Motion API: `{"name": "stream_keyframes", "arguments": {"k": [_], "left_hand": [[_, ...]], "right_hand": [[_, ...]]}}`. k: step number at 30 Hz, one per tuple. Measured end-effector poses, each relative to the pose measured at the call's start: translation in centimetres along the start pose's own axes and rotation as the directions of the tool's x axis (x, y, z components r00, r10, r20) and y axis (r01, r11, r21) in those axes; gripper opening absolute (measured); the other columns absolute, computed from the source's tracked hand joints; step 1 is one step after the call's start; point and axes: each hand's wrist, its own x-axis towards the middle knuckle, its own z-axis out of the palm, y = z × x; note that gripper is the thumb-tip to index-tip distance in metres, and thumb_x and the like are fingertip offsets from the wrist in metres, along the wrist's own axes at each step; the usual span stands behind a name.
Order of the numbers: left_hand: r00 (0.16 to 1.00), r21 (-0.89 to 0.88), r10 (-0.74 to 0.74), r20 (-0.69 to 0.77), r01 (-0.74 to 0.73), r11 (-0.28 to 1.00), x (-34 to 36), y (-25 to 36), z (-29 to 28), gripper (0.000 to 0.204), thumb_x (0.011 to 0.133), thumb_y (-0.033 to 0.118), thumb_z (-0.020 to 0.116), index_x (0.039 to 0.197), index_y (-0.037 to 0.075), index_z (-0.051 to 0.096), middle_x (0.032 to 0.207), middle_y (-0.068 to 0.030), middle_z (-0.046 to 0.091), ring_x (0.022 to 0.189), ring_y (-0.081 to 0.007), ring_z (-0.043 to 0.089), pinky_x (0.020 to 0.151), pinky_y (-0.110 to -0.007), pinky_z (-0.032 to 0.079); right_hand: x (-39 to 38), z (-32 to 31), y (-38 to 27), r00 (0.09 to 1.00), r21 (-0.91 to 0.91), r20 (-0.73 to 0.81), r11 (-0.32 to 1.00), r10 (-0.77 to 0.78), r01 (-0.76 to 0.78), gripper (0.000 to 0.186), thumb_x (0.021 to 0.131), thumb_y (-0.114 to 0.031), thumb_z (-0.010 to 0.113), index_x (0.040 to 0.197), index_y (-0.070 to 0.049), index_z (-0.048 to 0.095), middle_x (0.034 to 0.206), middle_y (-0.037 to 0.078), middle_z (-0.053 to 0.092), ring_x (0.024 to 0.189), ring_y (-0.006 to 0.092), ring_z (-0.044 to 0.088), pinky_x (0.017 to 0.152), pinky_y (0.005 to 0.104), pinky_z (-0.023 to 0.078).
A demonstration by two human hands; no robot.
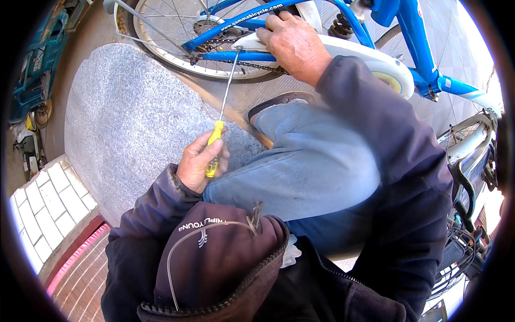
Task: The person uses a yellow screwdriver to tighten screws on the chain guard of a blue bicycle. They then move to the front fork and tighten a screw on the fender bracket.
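My left hand (201, 162) is closed round the yellow handle of a screwdriver (218, 138). The screwdriver's long shaft slants up and away, its tip at the rear end of a white chain guard (339, 47) on a blue bicycle (234, 56). My right hand (296, 46) lies over the guard with its fingers curled across the upper edge, gripping it near the frame tube. Below the guard the chain (257, 66) shows in part. The rear wheel (161, 37) is behind it. A screw at the tip is too small to make out.
A speckled grey slab (134, 123) lies at the left, with teal crates (37, 70) beyond it. Another bicycle's wheel (466, 134) stands at the right, near a dark wire basket (456, 244). My bent knee (316, 166) is between my arms. White tiles (51, 201) border the lower left.
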Motion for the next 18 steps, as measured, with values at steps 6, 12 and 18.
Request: {"name": "stream_keyframes", "arguments": {"k": [6,12,18], "left_hand": [[0.999,-0.122,-0.01,0.04,0.015,0.992,0.23,0.13,-0.21,0.056,0.099,0.046,0.034,0.135,0.002,0.039,0.081,-0.0045,0.055,0.059,-0.0114,0.051,0.047,-0.023,0.041],[0.997,-0.211,-0.076,0.014,0.077,0.974,0.53,-0.26,-0.42,0.045,0.098,0.035,0.034,0.121,-0.002,0.049,0.082,-0.0054,0.055,0.061,-0.0137,0.051,0.047,-0.024,0.041],[0.997,-0.205,-0.067,0.031,0.072,0.976,0.52,-0.43,-0.47,0.039,0.097,0.031,0.04,0.116,-0.001,0.051,0.086,-0.0063,0.057,0.066,-0.0155,0.054,0.052,-0.027,0.044]], "right_hand": [[0.0,-0.01,0.0,1.0,0.0,0.012,1.0,0.003,-0.003,0.022,0.076,-0.009,0.069,0.097,-0.006,0.07,0.096,0.012,0.062,0.09,0.0245,0.058,0.079,0.0356,0.048],[0.02,-0.09,0.09,1.0,0.011,0.001,1.0,-0.001,0.001,0.022,0.076,-0.009,0.069,0.097,-0.006,0.07,0.095,0.012,0.062,0.091,0.0248,0.058,0.079,0.0357,0.048],[0.02,-0.18,0.07,1.0,0.011,0.004,1.0,0.001,-0.001,0.021,0.076,-0.009,0.069,0.097,-0.006,0.07,0.096,0.012,0.062,0.09,0.025,0.058,0.079,0.0354,0.048]]}}
